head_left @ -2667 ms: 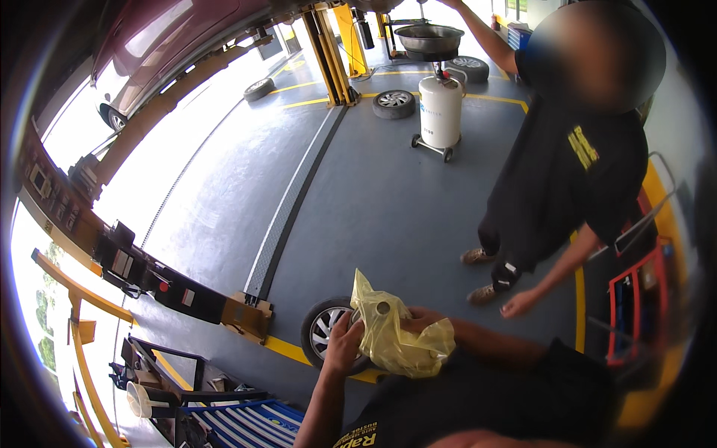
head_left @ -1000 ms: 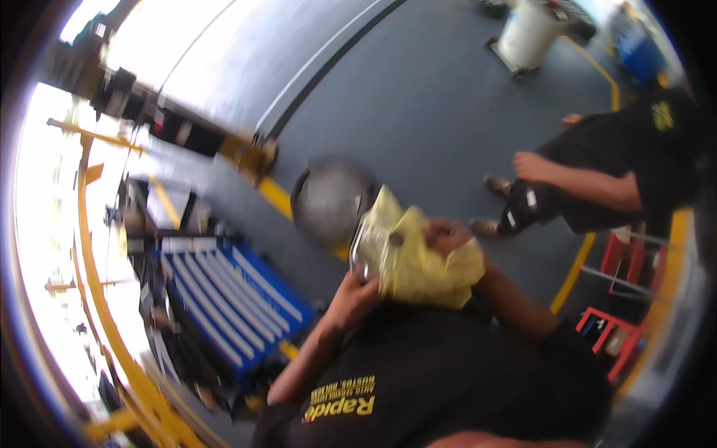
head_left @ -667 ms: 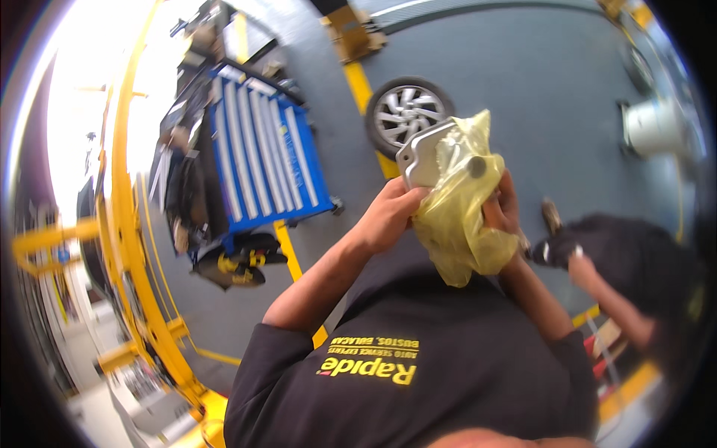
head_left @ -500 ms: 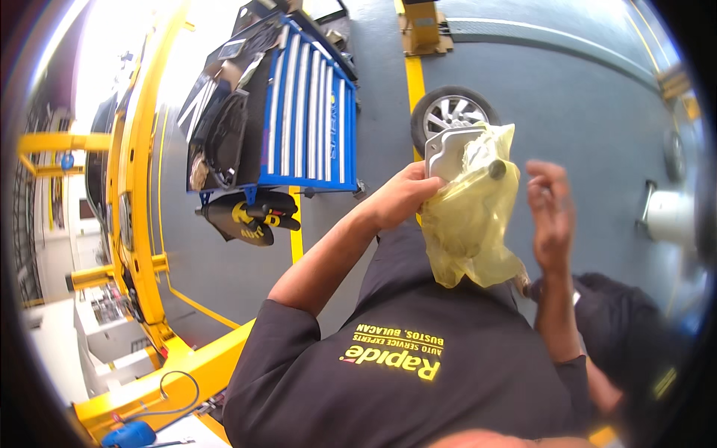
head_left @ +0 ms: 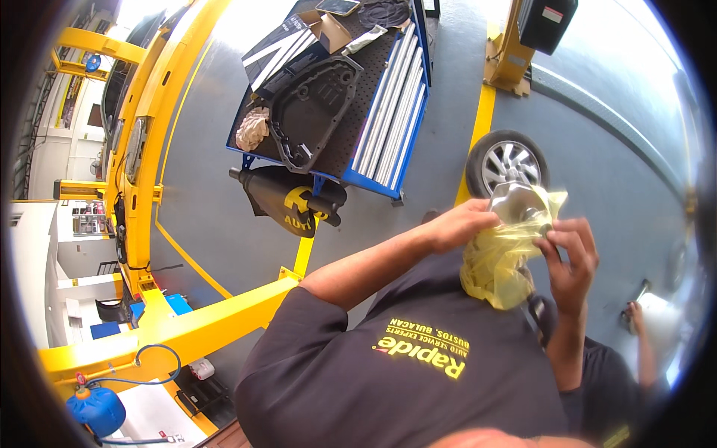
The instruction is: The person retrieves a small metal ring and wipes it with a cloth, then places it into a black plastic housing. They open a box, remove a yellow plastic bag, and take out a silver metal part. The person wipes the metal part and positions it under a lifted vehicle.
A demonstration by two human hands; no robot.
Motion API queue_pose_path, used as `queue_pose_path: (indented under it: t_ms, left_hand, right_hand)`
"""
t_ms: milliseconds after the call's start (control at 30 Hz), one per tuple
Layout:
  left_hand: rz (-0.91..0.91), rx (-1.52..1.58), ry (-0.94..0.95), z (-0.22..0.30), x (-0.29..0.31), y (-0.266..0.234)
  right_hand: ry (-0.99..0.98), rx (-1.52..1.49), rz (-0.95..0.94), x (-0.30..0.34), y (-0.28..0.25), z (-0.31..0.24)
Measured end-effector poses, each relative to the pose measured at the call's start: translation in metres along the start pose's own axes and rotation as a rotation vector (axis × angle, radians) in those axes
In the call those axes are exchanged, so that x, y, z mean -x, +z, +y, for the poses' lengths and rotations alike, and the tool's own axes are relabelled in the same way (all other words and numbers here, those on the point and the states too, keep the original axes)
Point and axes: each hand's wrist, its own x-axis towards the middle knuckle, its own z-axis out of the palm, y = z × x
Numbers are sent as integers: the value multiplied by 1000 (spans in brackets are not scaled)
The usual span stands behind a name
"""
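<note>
Right hand (head_left: pixel 569 254) back on yellow bag (head_left: pixel 499 263), between both hands.

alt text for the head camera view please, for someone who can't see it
Seen from above, a person's left hand and right hand hold a metal part half wrapped in a yellow plastic bag. Beyond them on the grey workshop floor lie a car wheel, a blue tool cart and a yellow lift arm.

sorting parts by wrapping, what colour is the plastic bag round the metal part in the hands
Translucent yellow. The plastic bag shows best in the head view, the only one.
</note>
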Motion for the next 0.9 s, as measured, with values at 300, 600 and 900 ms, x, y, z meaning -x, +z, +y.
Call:
queue_pose_path:
  t_ms: [300, 600, 900]
  left_hand:
    - [44, 63, -58, 9, 7, -74]
    - [28, 239, 64, 14, 12, -91]
    - [52, -66, 121, 53, 11, -61]
  right_hand:
    - [-64, 164, -57, -34, 60, -27]
    - [45, 162, -201, -28, 90, -27]
    - [426, -100, -52, -82, 16, -23]
